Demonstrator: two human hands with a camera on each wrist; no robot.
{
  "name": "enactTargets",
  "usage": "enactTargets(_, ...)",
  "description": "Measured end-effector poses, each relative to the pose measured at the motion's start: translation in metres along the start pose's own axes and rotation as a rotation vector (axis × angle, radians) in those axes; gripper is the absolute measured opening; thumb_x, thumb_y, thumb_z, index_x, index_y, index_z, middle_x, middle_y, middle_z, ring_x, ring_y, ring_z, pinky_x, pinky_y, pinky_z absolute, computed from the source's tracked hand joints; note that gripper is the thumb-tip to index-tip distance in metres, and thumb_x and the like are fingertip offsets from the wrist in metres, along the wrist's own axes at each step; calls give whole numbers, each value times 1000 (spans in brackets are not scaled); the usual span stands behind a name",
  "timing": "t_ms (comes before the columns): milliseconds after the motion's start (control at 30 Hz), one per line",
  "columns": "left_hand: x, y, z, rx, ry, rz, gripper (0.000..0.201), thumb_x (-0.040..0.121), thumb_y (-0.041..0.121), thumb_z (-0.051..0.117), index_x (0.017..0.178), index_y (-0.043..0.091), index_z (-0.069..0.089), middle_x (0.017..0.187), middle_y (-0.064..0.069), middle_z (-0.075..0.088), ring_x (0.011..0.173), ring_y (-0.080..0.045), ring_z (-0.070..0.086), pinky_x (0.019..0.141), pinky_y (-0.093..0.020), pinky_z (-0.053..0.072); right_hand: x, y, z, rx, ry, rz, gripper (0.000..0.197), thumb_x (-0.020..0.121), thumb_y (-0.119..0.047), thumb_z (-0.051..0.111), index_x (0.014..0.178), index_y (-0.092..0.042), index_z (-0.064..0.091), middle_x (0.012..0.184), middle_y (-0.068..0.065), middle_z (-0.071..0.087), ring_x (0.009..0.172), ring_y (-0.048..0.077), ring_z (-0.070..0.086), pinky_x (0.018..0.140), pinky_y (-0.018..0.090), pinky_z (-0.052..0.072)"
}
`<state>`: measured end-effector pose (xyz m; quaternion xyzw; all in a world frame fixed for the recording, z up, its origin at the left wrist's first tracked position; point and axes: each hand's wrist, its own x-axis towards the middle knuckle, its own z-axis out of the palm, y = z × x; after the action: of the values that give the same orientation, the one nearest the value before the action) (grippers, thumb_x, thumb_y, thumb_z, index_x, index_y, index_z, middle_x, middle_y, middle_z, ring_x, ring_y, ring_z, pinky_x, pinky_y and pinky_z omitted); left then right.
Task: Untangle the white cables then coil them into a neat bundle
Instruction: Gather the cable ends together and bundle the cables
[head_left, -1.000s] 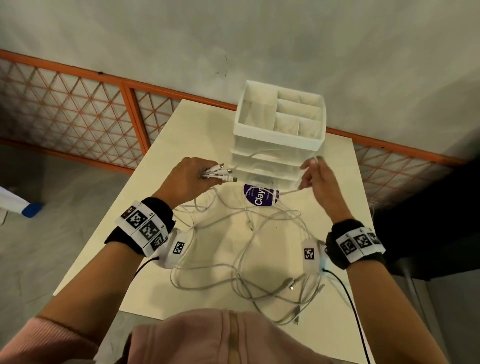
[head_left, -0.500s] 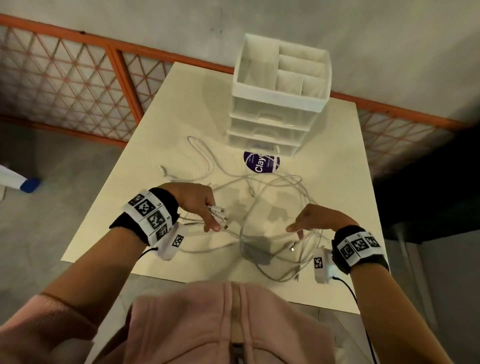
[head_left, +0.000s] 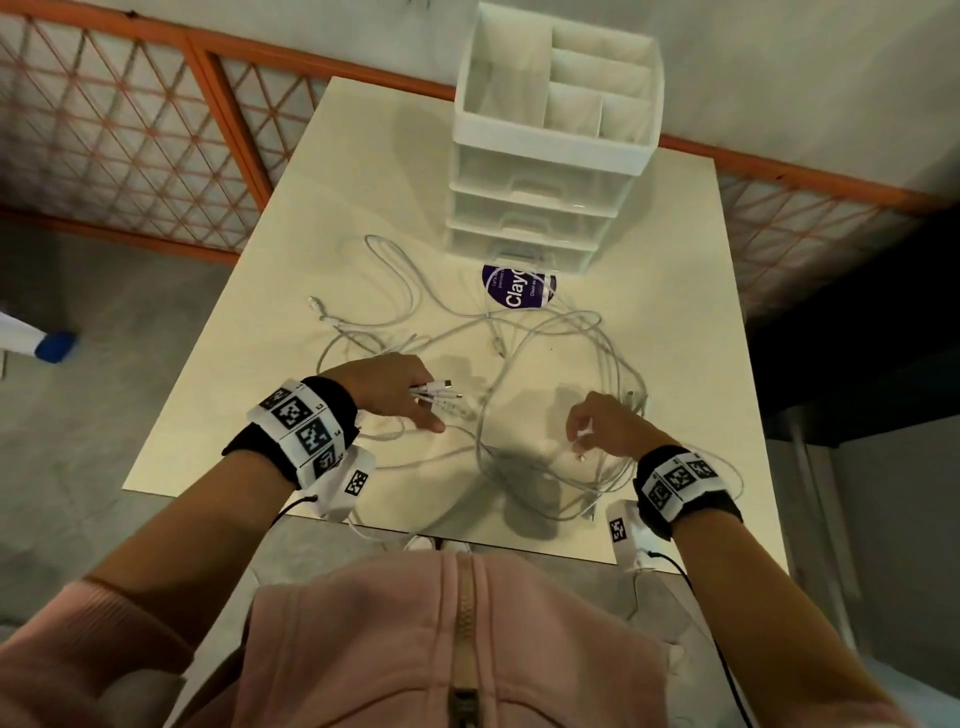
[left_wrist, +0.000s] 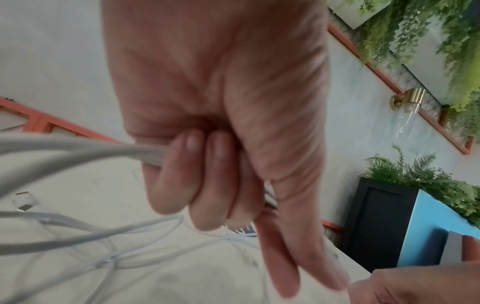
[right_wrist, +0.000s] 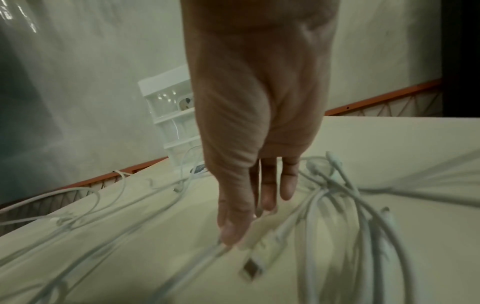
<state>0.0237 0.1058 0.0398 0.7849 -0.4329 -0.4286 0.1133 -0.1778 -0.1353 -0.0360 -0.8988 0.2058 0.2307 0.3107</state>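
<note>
Several white cables (head_left: 524, 364) lie tangled in loops on the cream table (head_left: 675, 312). My left hand (head_left: 415, 400) is over the left of the tangle. Its fingers are curled round a bunch of cable ends (head_left: 439, 392), whose plugs stick out to the right. In the left wrist view the curled fingers (left_wrist: 197, 174) clamp the cables (left_wrist: 145, 153) while the index finger points down. My right hand (head_left: 587, 431) hovers over the right loops and pinches a thin cable just behind its plug (head_left: 582, 456). The right wrist view shows that plug (right_wrist: 250, 269) under the thumb (right_wrist: 231, 230).
A white drawer organiser (head_left: 550, 156) stands at the table's far side, with a purple round sticker (head_left: 514, 291) in front of it. An orange mesh fence (head_left: 130, 130) runs behind. Some cable loops hang over the near table edge (head_left: 467, 535).
Both hands have come down from in front of the drawer organiser to the near part of the table. The left still holds the plug ends. The right now pinches a cable end in the tangle.
</note>
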Motion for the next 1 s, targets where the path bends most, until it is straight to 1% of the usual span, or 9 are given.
enactTargets(67, -3, 0, -3, -75, 71, 26, 37, 77, 36, 76, 53, 23, 51, 49, 7, 44, 41, -1, 42, 50, -24, 27, 2, -1, -9, 40, 53, 32, 24, 80, -3, 70, 72, -21, 56, 77, 0, 56, 81, 20, 54, 66, 17, 40)
enactTargets(133, -4, 3, -7, -110, 137, 33, 38, 78, 37, 75, 56, 19, 50, 53, 5, 44, 46, -3, 41, 52, -25, 28, 3, -9, -24, 91, 195, 57, 21, 85, -9, 64, 76, -24, 52, 84, 8, 64, 77, 22, 57, 68, 27, 43)
enactTargets(267, -6, 14, -18, -182, 265, 60, 29, 77, 39, 75, 70, 17, 56, 60, 6, 48, 56, -7, 44, 55, -22, 32, -2, -51, -68, 308, 414, -84, 10, 85, -7, 66, 89, -16, 61, 78, 2, 59, 66, 12, 53, 64, 22, 44)
enactTargets(400, -7, 30, -28, -324, 363, 180, 27, 78, 33, 76, 80, 15, 56, 53, 10, 36, 44, -2, 37, 51, -19, 28, -8, -99, -101, 437, 366, -253, 9, 91, -11, 59, 98, -11, 64, 81, -5, 66, 69, -1, 63, 69, 23, 50)
enactTargets(500, -8, 40, -33, -407, 420, 241, 29, 80, 33, 74, 84, 17, 50, 58, 8, 33, 46, -3, 33, 51, -20, 29, -14, -133, -110, 512, 332, -364, 8, 91, -9, 60, 98, -7, 64, 84, 3, 69, 72, 7, 67, 69, 21, 52)
enactTargets(633, -8, 49, -35, -434, 493, 330, 24, 86, 33, 67, 87, 23, 45, 62, 13, 38, 50, 2, 39, 55, -15, 33, -18, -164, -115, 602, 351, -433, 11, 86, -10, 67, 94, -5, 63, 88, 19, 70, 75, 22, 69, 77, 34, 55)
enactTargets(733, -7, 52, -34, -470, 524, 368, 8, 94, 30, 54, 98, 29, 48, 71, 19, 48, 66, 3, 48, 66, -18, 37, -18, -175, -116, 650, 396, -431, 16, 84, -14, 69, 93, -3, 61, 84, 17, 70, 77, 27, 69, 79, 38, 57)
enactTargets(867, -16, 65, -40, -563, 565, 393, 17, 102, 24, 35, 98, 19, 51, 79, -2, 40, 71, -9, 46, 72, -22, 39, -19, -178, -113, 690, 509, -405, 42, 78, -20, 76, 103, -12, 42, 89, 7, 60, 81, 16, 61, 80, 35, 52)
enactTargets(1000, -25, 72, -55, -709, 456, 395, 19, 102, 34, 31, 93, 27, 46, 100, 7, 44, 89, 10, 50, 86, -5, 35, -12, -175, -98, 600, 182, -403, 74, 68, -15, 84, 121, -31, 35, 118, -7, 60, 114, 8, 56, 106, 47, 43)
